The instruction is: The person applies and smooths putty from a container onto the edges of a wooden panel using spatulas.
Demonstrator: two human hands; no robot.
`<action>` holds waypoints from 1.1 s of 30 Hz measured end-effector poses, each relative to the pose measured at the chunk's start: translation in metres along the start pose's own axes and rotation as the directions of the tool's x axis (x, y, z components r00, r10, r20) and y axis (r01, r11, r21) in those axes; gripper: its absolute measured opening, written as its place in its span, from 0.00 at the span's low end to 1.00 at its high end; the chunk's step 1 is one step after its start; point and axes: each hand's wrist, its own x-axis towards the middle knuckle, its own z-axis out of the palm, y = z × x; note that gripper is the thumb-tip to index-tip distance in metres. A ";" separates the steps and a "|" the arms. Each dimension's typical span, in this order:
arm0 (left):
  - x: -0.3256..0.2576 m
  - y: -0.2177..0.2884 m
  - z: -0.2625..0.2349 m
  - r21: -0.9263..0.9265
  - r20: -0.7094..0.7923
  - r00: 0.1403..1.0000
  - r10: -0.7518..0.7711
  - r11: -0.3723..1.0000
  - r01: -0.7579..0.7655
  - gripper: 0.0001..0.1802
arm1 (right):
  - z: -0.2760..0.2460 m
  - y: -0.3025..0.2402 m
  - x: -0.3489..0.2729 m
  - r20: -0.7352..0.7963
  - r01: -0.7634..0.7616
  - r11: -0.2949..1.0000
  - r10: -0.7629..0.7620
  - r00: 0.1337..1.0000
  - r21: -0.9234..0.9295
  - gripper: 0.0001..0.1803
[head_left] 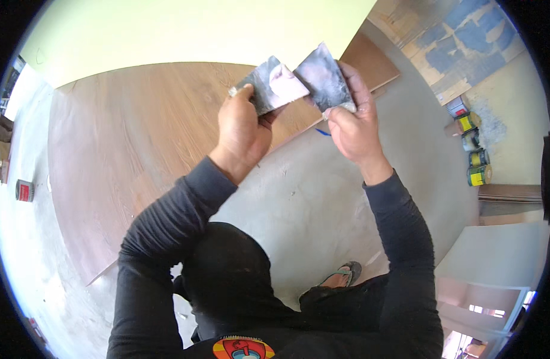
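My left hand (244, 133) grips a flat, dark putty spreader (260, 96), thumb on its face. A smooth lump of pale pinkish putty (287, 85) sits on that spreader's right side. In my right hand (355, 131) is a second dark, square putty spreader (323, 76), smeared with the same pale stuff and pinched between thumb and fingers. The two spreaders meet or overlap at their inner corners; whether they press together I cannot tell. Both are held up in front of me, above the edge of a brown wood-grain board (131, 137).
A pale yellow-green panel (185, 33) stands along the board's far side. Several cans (470, 123) line the right, near a blue-patched board (466, 36). One more can (24, 191) is at far left. A small blue object (323, 131) lies by the board's edge on the grey floor (293, 191).
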 end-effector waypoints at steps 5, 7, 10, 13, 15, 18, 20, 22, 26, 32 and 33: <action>-0.013 0.010 0.012 -0.007 0.011 0.997 0.080 0.997 -0.080 0.13 | 0.025 -0.017 0.007 0.164 0.186 0.819 -0.114 0.980 -0.543 0.24; -0.015 0.014 0.007 0.029 -0.018 0.992 0.125 0.992 -0.124 0.13 | 0.029 -0.028 0.005 0.272 0.275 0.696 -0.119 0.955 -0.663 0.26; -0.008 0.015 -0.013 0.032 0.031 0.978 0.204 0.978 -0.205 0.09 | 0.021 -0.042 0.004 0.350 0.321 0.527 -0.048 0.936 -0.787 0.28; -0.007 0.025 -0.019 0.011 0.051 0.947 0.318 0.948 -0.319 0.09 | 0.003 -0.047 0.012 0.382 0.320 0.379 0.099 0.919 -0.868 0.28; -0.001 0.022 -0.029 0.107 0.077 0.904 0.420 0.898 -0.426 0.08 | 0.012 -0.061 0.020 0.469 0.454 0.288 -0.018 0.883 -0.843 0.31; 0.000 0.012 -0.032 0.258 0.152 0.847 0.510 0.806 -0.532 0.08 | 0.023 -0.061 0.021 0.542 0.535 0.189 -0.014 0.840 -0.824 0.30; -0.001 0.005 -0.028 0.325 0.215 0.791 0.572 0.722 -0.611 0.08 | 0.022 -0.050 0.021 0.552 0.548 0.168 -0.028 0.833 -0.819 0.28; 0.001 -0.002 -0.026 0.328 0.214 0.788 0.578 0.717 -0.615 0.08 | 0.016 -0.033 0.018 0.554 0.553 0.155 -0.041 0.831 -0.818 0.25; 0.018 0.012 -0.039 0.555 0.260 0.717 0.647 0.508 -0.659 0.14 | 0.012 0.007 0.002 0.575 0.564 0.291 -0.056 0.817 -0.773 0.29; 0.004 0.097 -0.063 0.752 0.622 0.493 0.608 -0.286 -0.594 0.18 | -0.107 0.134 -0.072 0.220 0.166 0.625 0.010 0.975 -0.763 0.32; -0.011 0.102 -0.063 0.721 0.690 0.495 0.528 -0.557 -0.411 0.25 | -0.131 0.153 -0.084 0.192 0.135 0.617 0.025 0.981 -0.775 0.32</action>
